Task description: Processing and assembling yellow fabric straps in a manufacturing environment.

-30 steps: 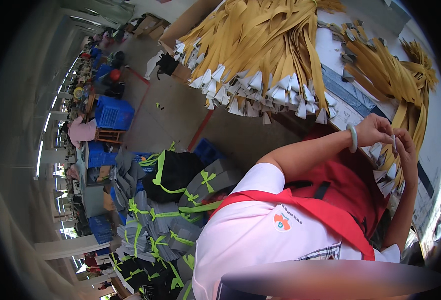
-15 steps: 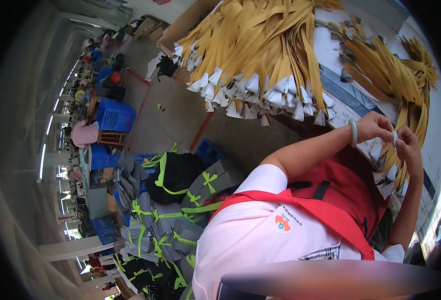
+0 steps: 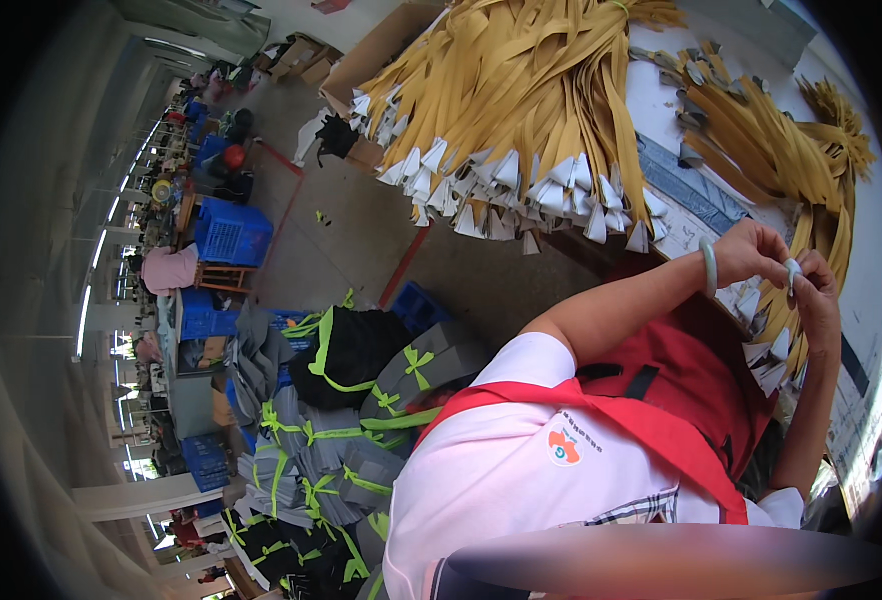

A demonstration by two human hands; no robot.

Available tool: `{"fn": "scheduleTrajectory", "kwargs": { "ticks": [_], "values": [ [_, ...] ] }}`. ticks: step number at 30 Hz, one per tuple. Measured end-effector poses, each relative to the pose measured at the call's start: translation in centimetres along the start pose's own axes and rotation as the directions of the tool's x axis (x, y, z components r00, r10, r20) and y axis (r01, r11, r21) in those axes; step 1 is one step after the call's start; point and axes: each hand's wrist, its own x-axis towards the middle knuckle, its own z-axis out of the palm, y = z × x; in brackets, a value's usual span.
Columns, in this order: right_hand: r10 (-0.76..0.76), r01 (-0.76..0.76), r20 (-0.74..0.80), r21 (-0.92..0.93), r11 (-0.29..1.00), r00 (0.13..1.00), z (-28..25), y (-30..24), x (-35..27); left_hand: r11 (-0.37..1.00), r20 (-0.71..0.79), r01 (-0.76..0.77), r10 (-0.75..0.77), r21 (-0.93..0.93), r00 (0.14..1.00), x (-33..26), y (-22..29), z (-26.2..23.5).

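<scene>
My left hand, with a pale bangle on its wrist, is closed in a pinch at the right. Facing it, my right hand is pinched too. Between their fingertips shows a small white piece, held by both; its exact kind is too small to make out. Just below and behind the hands hang mustard-yellow straps, with white folded ends beside my right forearm. A large bundle of similar straps lies on the table, its white ends over the near edge.
The white table carries another strap bunch. On the floor at left lie grey bundles tied with lime-green strips, near a small blue crate. Blue crates and a person in pink are farther off.
My hands stay pinched together, shifted only slightly. A bit more of the small white piece shows between the fingertips. The straps have stayed in place.
</scene>
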Motion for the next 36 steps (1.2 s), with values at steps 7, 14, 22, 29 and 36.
{"fn": "scheduleTrajectory", "kwargs": {
  "ticks": [7,14,22,29,36],
  "values": [
    [-0.025,0.011,-0.061,-0.219,0.976,0.998,2.6,-1.0,-0.1,0.944,-0.218,-0.168,0.234,0.285,0.948,-1.3,-0.4,0.7],
    [-0.535,0.222,-0.102,-0.833,0.506,0.838,7.9,0.1,0.9,0.843,-0.354,-0.231,0.432,0.487,0.83,-2.5,-0.1,1.1],
    [-0.284,0.225,-0.116,-0.364,0.904,0.952,4.2,2.5,-0.8,0.487,0.163,-0.422,0.488,0.765,0.858,-3.6,1.9,-1.3],
    [-0.06,-0.011,-0.209,-0.322,0.947,0.976,6.9,0.8,-0.9,0.371,0.141,-0.286,0.372,0.883,0.918,-4.4,2.8,-0.9],
    [-0.121,0.063,-0.324,-0.183,0.981,0.938,5.4,3.1,-2.5,0.398,0.144,-0.227,0.229,0.889,0.963,-4.5,2.4,0.4]
  ]
}}
